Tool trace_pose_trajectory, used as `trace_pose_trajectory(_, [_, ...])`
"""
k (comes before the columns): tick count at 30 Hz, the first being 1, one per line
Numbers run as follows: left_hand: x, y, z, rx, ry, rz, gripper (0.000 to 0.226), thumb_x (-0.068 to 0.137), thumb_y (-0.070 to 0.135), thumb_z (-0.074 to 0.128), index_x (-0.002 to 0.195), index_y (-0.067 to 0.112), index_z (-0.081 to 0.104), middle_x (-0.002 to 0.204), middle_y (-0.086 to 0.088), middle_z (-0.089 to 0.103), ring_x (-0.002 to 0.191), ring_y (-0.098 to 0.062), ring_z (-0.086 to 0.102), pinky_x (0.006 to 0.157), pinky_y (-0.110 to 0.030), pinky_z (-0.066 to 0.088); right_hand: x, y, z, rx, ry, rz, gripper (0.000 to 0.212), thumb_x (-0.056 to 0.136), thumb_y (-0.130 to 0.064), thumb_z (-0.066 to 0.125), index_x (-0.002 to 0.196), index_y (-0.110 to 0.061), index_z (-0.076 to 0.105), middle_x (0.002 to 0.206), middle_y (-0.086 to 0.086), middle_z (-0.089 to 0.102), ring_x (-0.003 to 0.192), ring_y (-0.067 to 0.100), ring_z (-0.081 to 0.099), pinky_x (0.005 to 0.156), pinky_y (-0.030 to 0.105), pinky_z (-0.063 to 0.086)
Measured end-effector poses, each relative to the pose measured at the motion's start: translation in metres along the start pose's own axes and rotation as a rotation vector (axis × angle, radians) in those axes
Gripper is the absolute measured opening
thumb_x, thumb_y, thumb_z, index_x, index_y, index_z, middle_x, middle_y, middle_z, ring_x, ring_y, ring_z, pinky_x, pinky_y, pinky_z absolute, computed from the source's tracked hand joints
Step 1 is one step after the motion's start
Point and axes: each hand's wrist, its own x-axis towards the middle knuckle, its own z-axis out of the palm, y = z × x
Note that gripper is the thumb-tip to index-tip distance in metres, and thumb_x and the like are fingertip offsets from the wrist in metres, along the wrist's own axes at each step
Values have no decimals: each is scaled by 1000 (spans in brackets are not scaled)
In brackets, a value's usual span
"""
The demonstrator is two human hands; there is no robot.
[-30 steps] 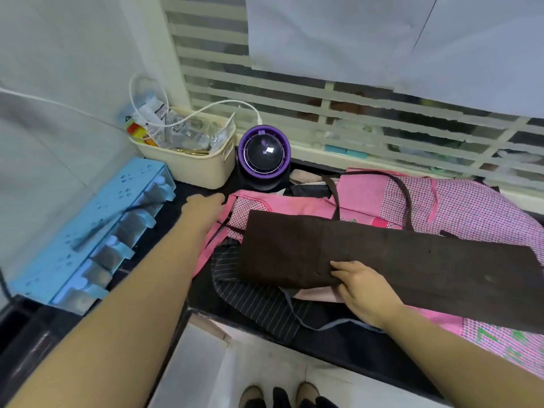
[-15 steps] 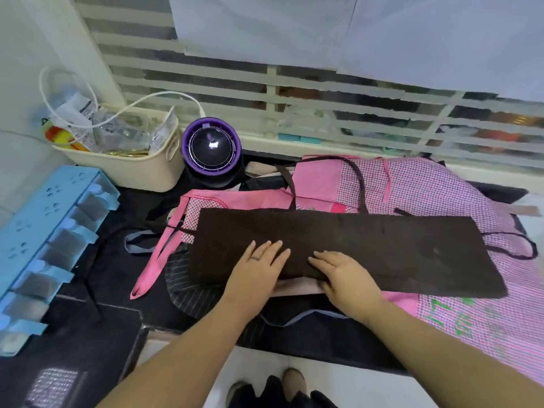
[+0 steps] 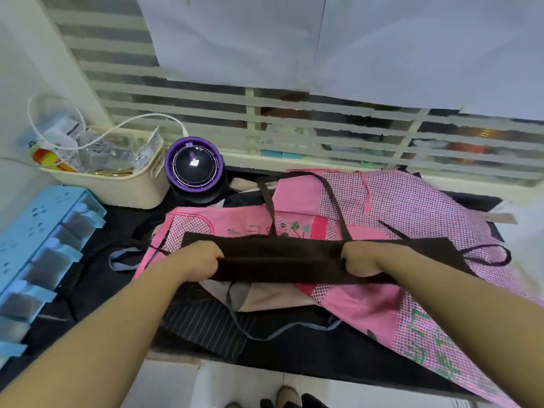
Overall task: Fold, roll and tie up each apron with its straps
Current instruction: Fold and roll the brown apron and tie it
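A dark brown apron, folded into a long narrow band, lies across a pile of other aprons. My left hand grips the band near its left end, fingers curled round the near edge. My right hand grips it right of the middle in the same way. The near edge is lifted and folded over. The brown neck strap loops away over a pink checked apron. A thin brown tie trails off to the right. Under the band lie a beige apron and a dark striped apron.
A purple-rimmed round appliance and a cream basket of packets and a white cable stand at the back left. A light blue drawer rack runs along the left edge. The black counter ends just before my feet. A slatted window is behind.
My hands went from lying flat on the brown apron to gripping its near edge and turning it over. The right hand moved to the right. The band now looks narrower.
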Motion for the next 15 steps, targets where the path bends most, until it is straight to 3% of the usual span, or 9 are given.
trace_pose_trajectory(4, [6, -38, -8, -200, -28, -155, 21, 89, 10, 49, 68, 10, 52, 75, -6, 54, 68, -17, 48, 63, -28, 37, 18, 17, -4, 136, -77, 55, 15, 84, -10, 50, 72, -16, 55, 79, -1, 55, 84, 22, 52, 61, 25, 38])
trace_pose_trajectory(7, [6, -63, 2, -531, 90, -239, 20, 91, 16, 55, 73, 6, 55, 73, -8, 56, 68, -21, 52, 66, -33, 41, 33, 29, -1, 240, -52, 77, 3, 84, -14, 58, 84, -15, 61, 90, 2, 59, 88, 21, 52, 71, 27, 39])
trace_pose_trajectory(9, [7, -71, 13, -678, 207, -264, 22, 95, 21, 54, 83, 5, 59, 80, -9, 62, 76, -24, 59, 69, -34, 45, 39, 33, -4, 273, -43, 82, 14, 88, -18, 58, 99, -13, 65, 103, 5, 59, 95, 22, 53, 84, 30, 40])
trace_pose_trajectory(12, [14, -68, 28, -581, 413, -293, 26, 100, 20, 45, 79, 6, 49, 73, -4, 52, 74, -24, 51, 59, -32, 33, 49, 36, -8, 264, -51, 101, 32, 95, -26, 53, 119, -7, 63, 118, 7, 59, 105, 23, 55, 95, 32, 41])
trace_pose_trajectory(15, [23, -65, 38, -360, 569, -271, 20, 102, 16, 41, 86, 4, 46, 71, -10, 52, 66, -28, 49, 60, -33, 29, 53, 37, -10, 138, -4, 109, 40, 98, -35, 49, 125, -8, 59, 124, 9, 58, 111, 25, 55, 94, 30, 41])
